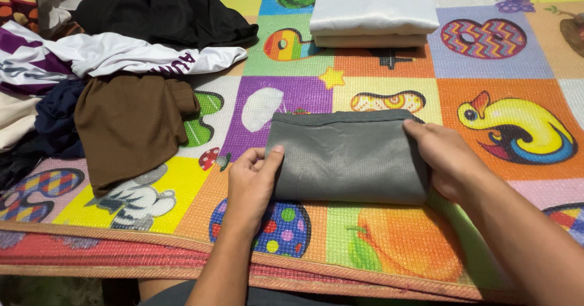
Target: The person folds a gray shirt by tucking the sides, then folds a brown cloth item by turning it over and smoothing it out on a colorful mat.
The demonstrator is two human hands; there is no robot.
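A grey garment (350,157), folded into a neat rectangle, lies on the colourful play mat (511,93) in front of me. My left hand (252,184) grips its left edge, thumb on top. Its right edge is held by my right hand (444,157), fingers laid over the top corner. Both hands press the folded cloth flat against the mat.
A stack of folded white and cream clothes (372,11) sits at the back centre. To the left lies a heap of unfolded clothes: a brown garment (131,126), a white and purple shirt (115,53), a black one (161,8). The mat's front edge (182,251) runs near my body.
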